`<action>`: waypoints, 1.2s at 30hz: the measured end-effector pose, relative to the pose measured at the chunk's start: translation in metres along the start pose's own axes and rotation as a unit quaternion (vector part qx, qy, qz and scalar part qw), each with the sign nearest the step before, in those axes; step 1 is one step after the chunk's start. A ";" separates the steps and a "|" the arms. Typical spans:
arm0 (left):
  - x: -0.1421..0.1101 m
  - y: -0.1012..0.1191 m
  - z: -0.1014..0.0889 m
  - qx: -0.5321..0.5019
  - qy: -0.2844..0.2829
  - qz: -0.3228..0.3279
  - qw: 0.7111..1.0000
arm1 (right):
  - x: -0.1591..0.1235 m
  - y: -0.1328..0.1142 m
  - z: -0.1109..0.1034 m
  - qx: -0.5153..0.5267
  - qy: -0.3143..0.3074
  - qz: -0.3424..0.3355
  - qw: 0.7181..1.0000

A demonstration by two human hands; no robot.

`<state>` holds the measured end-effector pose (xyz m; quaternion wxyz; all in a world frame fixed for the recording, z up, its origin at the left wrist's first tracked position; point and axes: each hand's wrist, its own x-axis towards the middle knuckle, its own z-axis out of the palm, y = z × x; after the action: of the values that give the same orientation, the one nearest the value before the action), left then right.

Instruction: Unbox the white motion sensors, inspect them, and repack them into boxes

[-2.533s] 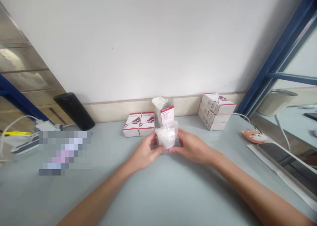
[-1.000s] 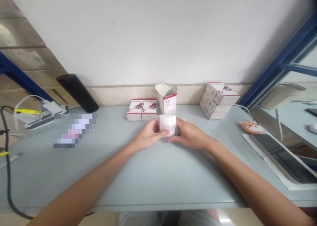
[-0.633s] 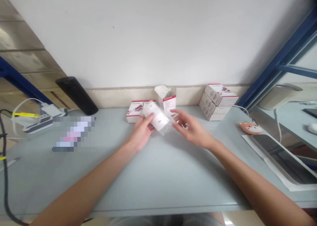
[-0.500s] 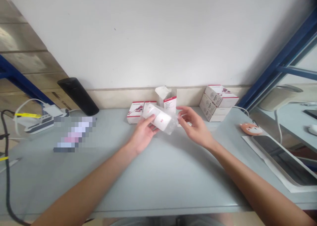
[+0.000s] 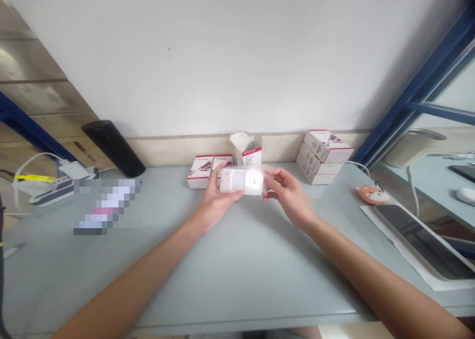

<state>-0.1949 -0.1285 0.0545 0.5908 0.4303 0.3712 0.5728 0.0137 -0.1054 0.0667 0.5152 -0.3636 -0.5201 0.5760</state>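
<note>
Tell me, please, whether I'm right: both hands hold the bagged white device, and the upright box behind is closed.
Not quite: the head view shows the upright box open, its flap raised. The left hand and right hand do hold the bagged white device.

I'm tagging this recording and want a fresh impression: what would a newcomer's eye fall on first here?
Probably the bagged white device at the centre, held between the left hand and right hand. Just behind it, an open box stands with its flap up. Next come the stack of three boxes to the right and the tall black object at the back left.
</note>
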 end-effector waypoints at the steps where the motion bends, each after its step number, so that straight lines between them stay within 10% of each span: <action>1: 0.000 0.000 -0.001 0.015 -0.007 0.002 1.000 | 0.000 -0.001 -0.001 0.010 -0.002 0.005 1.000; 16: -0.004 0.012 -0.003 0.121 -0.027 0.016 0.992 | -0.001 -0.006 -0.009 0.086 -0.055 0.189 0.977; 26: -0.005 0.001 -0.006 0.379 0.035 0.142 0.914 | -0.003 -0.007 -0.005 0.065 -0.060 0.180 0.980; 36: -0.007 0.007 -0.009 0.477 0.057 0.133 0.867 | -0.006 -0.005 -0.002 0.018 -0.096 0.139 0.986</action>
<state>-0.2059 -0.1346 0.0575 0.2096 0.6713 0.5718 0.4225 0.0180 -0.1110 0.0701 0.3847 -0.3663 -0.5012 0.6831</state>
